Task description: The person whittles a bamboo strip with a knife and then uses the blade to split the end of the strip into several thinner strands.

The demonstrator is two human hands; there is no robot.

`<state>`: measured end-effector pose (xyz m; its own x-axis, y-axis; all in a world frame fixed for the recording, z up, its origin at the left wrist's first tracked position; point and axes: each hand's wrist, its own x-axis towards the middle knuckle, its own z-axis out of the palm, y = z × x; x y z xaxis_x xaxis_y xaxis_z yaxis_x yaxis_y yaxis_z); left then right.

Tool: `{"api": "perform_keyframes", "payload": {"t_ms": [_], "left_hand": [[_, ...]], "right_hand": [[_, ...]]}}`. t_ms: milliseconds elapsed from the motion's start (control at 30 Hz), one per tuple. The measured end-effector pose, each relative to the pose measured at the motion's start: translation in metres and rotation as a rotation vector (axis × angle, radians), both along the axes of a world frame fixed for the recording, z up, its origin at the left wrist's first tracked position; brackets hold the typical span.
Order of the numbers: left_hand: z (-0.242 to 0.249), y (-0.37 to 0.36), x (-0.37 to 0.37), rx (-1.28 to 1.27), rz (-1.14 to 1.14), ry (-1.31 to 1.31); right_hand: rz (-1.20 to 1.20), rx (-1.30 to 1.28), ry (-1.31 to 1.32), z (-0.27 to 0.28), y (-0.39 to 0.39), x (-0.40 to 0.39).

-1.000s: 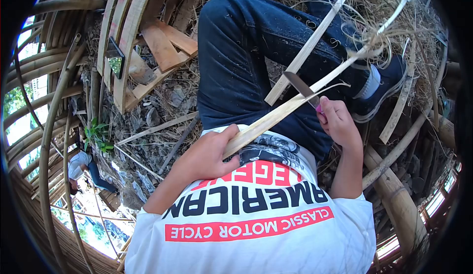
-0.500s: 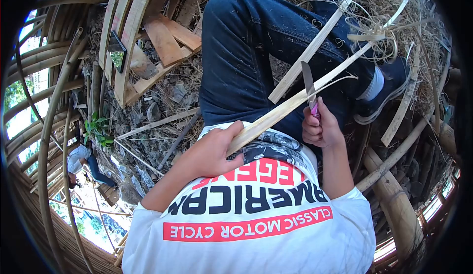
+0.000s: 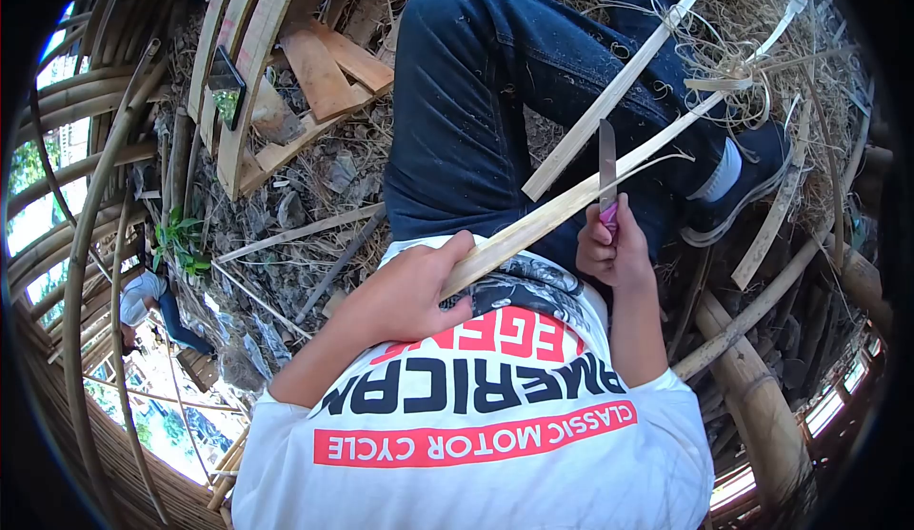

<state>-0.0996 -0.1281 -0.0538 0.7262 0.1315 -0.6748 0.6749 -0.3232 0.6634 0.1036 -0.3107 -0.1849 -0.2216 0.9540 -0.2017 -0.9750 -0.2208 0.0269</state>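
Observation:
A long pale bamboo strip (image 3: 538, 227) slants from my lap up to the right, across my leg. My left hand (image 3: 409, 287) is closed around its near end, against my shirt. In my right hand (image 3: 614, 249) is a knife (image 3: 607, 163) with a pink handle, its blade lying across the strip and pointing away from me. A thin sliver (image 3: 657, 161) peels up from the strip just beyond the blade. Beside it, a second bamboo strip (image 3: 609, 97) rests over my jeans.
Curled shavings (image 3: 728, 82) and dry straw cover the ground near my shoe (image 3: 738, 187). Wooden planks (image 3: 324, 73) and a phone (image 3: 227, 87) are at upper left. A thick bamboo pole (image 3: 762, 406) lies at lower right. Another person (image 3: 148, 301) is beyond the bamboo bars at left.
The knife has turned more upright, its tip swinging right, while my right hand has shifted slightly toward my body. My left hand keeps its hold on the strip.

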Motion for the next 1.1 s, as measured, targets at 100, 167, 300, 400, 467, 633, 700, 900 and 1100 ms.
{"api": "perform_keyframes", "payload": {"t_ms": [100, 167, 300, 400, 467, 633, 700, 900, 1100], "left_hand": [[0.002, 0.0, 0.002, -0.004, 0.024, 0.069], [-0.006, -0.001, -0.005, 0.046, -0.023, -0.031], [-0.002, -0.003, -0.002, 0.057, -0.027, -0.037], [0.0, -0.004, -0.002, 0.054, 0.024, -0.04], [0.004, -0.006, 0.0, 0.073, 0.022, -0.002], [0.006, -0.004, 0.003, 0.046, 0.015, 0.057], [0.006, -0.004, 0.004, 0.033, 0.013, 0.077], [0.004, -0.006, 0.003, 0.029, 0.016, 0.066], [0.003, -0.005, 0.003, 0.025, 0.04, 0.07]], "right_hand": [[-0.053, -0.249, -0.765, 0.024, -0.002, 0.01], [-0.023, -0.332, -1.08, 0.037, -0.005, 0.013], [-0.139, -0.337, -1.787, 0.057, -0.002, 0.021], [-0.148, -0.346, -1.896, 0.052, -0.002, 0.017], [-0.156, -0.349, -1.904, 0.047, -0.002, 0.015], [-0.248, -0.364, -1.926, 0.046, -0.001, 0.009], [-0.275, -0.367, -1.997, 0.046, -0.002, 0.009], [-0.369, -0.379, -2.105, 0.05, 0.0, 0.004], [-0.336, -0.365, -2.069, 0.043, -0.001, 0.006]]}}
